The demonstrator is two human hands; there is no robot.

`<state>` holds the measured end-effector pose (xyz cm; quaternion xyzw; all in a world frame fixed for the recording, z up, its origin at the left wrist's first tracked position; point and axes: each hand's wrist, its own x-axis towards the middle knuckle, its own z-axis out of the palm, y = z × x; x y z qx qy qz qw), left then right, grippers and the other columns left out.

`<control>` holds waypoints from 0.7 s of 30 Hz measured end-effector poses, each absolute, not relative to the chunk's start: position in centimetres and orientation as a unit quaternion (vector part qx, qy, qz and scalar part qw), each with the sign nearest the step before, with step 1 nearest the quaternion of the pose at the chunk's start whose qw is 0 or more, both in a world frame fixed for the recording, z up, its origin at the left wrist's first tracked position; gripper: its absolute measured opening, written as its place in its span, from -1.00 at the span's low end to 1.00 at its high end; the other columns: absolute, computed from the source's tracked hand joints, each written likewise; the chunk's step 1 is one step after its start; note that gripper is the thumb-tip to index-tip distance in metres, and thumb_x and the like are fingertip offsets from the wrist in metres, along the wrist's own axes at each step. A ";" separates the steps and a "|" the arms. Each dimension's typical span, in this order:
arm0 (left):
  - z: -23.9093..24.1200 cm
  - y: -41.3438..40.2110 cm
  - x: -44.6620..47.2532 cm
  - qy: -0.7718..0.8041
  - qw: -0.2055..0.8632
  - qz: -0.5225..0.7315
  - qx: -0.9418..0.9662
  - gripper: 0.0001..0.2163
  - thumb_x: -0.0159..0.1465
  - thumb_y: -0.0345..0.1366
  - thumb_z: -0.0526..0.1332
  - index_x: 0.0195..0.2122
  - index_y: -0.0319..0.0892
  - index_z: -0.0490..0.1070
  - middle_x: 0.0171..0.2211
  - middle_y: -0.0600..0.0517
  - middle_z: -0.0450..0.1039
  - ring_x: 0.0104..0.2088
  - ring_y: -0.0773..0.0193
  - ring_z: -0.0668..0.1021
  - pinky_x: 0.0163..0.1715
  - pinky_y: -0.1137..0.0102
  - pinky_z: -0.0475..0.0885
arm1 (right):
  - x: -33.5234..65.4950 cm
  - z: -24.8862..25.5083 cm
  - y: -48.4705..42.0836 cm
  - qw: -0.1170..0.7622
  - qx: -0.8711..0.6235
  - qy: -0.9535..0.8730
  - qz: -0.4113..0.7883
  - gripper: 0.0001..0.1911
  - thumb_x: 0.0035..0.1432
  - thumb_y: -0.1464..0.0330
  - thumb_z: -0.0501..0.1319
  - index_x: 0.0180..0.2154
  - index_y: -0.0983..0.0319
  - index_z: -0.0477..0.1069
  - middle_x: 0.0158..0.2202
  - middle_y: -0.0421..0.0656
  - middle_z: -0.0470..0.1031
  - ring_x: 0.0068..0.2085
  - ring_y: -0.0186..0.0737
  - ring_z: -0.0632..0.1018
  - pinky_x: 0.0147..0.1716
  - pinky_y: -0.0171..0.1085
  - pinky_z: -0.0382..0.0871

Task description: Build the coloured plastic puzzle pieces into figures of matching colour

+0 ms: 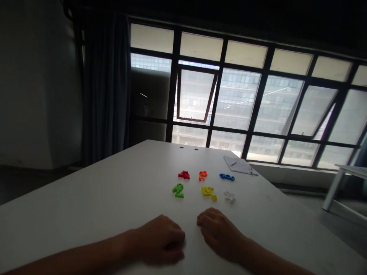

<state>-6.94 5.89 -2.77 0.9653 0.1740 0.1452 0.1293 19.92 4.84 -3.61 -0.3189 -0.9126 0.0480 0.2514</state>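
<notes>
My left hand point(160, 240) rests low on the white table point(100, 206), its fingers curled into a loose fist with nothing visible in it. Opposite it, my right hand point(219, 233) lies with fingers bent and held together, also showing nothing in them. Beyond both hands sit small plastic pieces in two rows. The nearer row has a green piece point(178, 190), a yellow piece point(209, 193) and a white piece point(229, 197). Behind them are a red piece point(184, 175), an orange piece point(202, 175) and a blue piece point(227, 177). Neither hand touches any piece.
Papers point(240, 165) with pens on them lie at the table's far right edge. Two dark round holes mark the far end. Windows point(237, 99) span the back wall, a dark curtain point(106, 84) hangs left, and another table point(352, 170) stands at right.
</notes>
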 end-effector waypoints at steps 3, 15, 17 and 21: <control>-2.8 5.7 -7.0 0.184 0.123 0.137 0.966 -0.74 0.27 -0.22 0.26 -0.46 -0.13 0.18 -0.52 0.17 0.29 -0.55 0.39 0.30 -0.50 0.46 0.16 | 20.1 -3.7 5.2 0.250 -0.326 -0.910 0.048 -0.79 0.17 0.54 0.16 -0.17 0.20 0.43 -0.16 -0.12 0.55 -0.12 -0.16 0.49 -0.03 -0.16 0.34; -2.6 5.5 -7.1 0.177 0.113 0.125 0.970 -0.74 0.33 -0.21 0.22 -0.43 -0.14 0.18 -0.51 0.17 0.28 -0.54 0.40 0.31 -0.50 0.44 0.17 | 20.1 -3.3 5.2 0.237 -0.332 -0.912 0.044 -0.81 0.21 0.50 0.16 -0.15 0.20 0.45 -0.15 -0.11 0.55 -0.10 -0.14 0.49 -0.03 -0.15 0.32; -2.8 5.5 -7.0 0.177 0.108 0.126 0.970 -0.74 0.34 -0.21 0.21 -0.43 -0.14 0.19 -0.51 0.16 0.28 -0.54 0.39 0.31 -0.50 0.44 0.17 | 20.1 -3.3 5.2 0.233 -0.332 -0.913 0.042 -0.81 0.22 0.50 0.15 -0.15 0.20 0.45 -0.15 -0.11 0.55 -0.10 -0.15 0.49 -0.03 -0.15 0.32; -1.6 5.5 -6.6 0.178 0.102 0.115 0.972 -0.76 0.32 -0.22 0.24 -0.44 -0.15 0.24 -0.51 0.15 0.34 -0.54 0.39 0.35 -0.49 0.45 0.19 | 20.0 -3.3 5.2 0.232 -0.331 -0.914 0.037 -0.81 0.21 0.51 0.15 -0.15 0.20 0.44 -0.16 -0.11 0.55 -0.11 -0.16 0.49 -0.03 -0.16 0.32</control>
